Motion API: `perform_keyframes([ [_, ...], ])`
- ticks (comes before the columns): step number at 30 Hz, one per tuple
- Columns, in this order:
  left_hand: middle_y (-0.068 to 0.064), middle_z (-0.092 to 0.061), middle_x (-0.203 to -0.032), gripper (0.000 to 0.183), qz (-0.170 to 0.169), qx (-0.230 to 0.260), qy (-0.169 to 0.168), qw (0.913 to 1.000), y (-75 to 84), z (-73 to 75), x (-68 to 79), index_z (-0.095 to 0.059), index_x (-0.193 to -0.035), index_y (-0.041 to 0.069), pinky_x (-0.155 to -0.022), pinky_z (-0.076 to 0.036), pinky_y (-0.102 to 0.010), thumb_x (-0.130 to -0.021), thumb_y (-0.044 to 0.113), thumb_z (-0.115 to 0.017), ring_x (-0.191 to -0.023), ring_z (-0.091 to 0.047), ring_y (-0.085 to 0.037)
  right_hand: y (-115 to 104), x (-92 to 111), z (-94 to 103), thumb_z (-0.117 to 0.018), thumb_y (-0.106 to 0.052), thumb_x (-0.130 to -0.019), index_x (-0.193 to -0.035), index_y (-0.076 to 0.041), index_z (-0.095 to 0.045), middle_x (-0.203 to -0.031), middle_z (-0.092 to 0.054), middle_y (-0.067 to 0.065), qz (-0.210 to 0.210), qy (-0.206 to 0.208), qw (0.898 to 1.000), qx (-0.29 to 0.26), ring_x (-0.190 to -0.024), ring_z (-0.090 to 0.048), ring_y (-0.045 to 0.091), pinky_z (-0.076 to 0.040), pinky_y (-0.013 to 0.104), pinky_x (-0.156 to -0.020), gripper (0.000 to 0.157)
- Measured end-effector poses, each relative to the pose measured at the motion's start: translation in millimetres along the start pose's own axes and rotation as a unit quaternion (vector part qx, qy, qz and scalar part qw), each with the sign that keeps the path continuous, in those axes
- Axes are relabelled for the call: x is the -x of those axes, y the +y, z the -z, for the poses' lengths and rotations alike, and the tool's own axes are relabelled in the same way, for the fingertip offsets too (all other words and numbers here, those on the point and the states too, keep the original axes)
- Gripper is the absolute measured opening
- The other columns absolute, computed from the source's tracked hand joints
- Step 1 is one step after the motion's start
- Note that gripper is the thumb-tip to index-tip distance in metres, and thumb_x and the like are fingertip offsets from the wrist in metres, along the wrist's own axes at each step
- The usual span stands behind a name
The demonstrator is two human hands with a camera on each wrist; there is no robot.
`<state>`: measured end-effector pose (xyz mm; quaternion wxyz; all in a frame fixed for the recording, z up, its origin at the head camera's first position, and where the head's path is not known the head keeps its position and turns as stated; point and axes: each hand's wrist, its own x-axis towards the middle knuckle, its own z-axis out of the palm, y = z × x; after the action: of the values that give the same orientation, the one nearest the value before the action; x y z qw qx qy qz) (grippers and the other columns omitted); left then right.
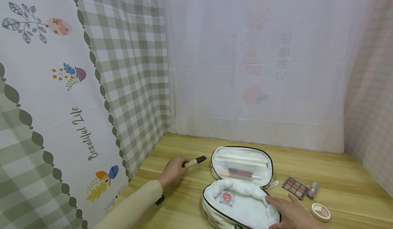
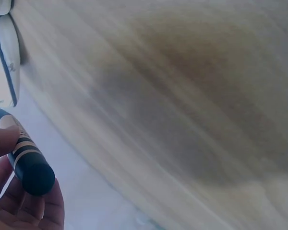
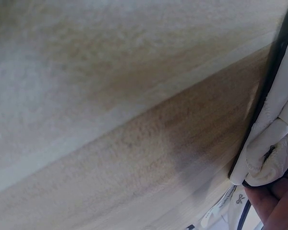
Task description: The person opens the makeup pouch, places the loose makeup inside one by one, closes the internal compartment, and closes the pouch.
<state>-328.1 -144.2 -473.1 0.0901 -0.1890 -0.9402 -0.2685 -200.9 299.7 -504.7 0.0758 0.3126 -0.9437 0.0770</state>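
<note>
My left hand (image 1: 174,170) pinches a beige-and-black cosmetic stick (image 1: 194,162) above the table, left of an unzipped white cosmetic bag (image 1: 209,211). In the left wrist view the stick (image 2: 31,160) shows its dark round end and stripes, with thumb and fingers around it. The bag's lid is folded back, and slim tubes (image 1: 241,174) sit in its clear pocket. Inside the bag lies a small square compact (image 1: 227,198) with a red centre. At the bag's right end my right hand (image 1: 290,211) grips the rim; the right wrist view shows its fingers (image 3: 264,203) against the dark-edged fabric.
Right of the bag lie an eyeshadow palette (image 1: 295,187), a small capped bottle (image 1: 313,190) and a round compact (image 1: 320,212). A black-ended item (image 1: 160,199) is partly hidden by the left sleeve. Checked cloth (image 1: 129,51) hangs at the left, white cloth (image 1: 208,85) behind.
</note>
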Motion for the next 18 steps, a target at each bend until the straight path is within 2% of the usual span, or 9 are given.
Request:
perform_keyframes([
  [4, -0.004, -0.07, -0.102, 0.022, -0.023, -0.009, 0.014, 0.9996, 4.8, 1.6, -5.1, -0.074, -0.112, 0.008, -0.072, -0.053, -0.033, -0.09, 0.011, -0.073, -0.085, -0.064, -0.014, 1.2, 1.3, -1.5, -0.077, -0.064, -0.066, -0.122, 0.003, -0.064, -0.116, -0.069, 0.014, 0.017, 0.02, 1.0, 0.012, -0.11, -0.063, 0.02, -0.035, 0.069, -0.084, 0.089],
  [11, -0.001, -0.069, -0.097, 0.02, -0.056, -0.011, 0.021, 0.9982, 18.6, 5.1, -13.9, -0.075, -0.109, 0.009, -0.071, -0.051, -0.03, -0.09, 0.014, -0.074, -0.082, -0.062, -0.012, 0.3, 0.3, 1.9, -0.078, -0.062, -0.067, -0.126, 0.005, -0.062, -0.12, -0.067, 0.017, -0.005, -0.016, 1.0, -0.012, -0.114, -0.062, 0.022, -0.033, 0.071, -0.087, 0.09],
  [18, -0.002, -0.071, -0.099, 0.021, -0.099, -0.01, 0.005, 0.995, 36.9, 5.2, -18.7, -0.076, -0.107, 0.009, -0.076, -0.052, -0.031, -0.085, 0.009, -0.077, -0.088, -0.063, -0.013, -0.3, -1.7, 3.8, -0.079, -0.061, -0.068, -0.127, 0.005, -0.061, -0.12, -0.067, 0.018, -0.007, -0.024, 1.0, -0.013, -0.113, -0.062, 0.023, -0.033, 0.072, -0.087, 0.09],
])
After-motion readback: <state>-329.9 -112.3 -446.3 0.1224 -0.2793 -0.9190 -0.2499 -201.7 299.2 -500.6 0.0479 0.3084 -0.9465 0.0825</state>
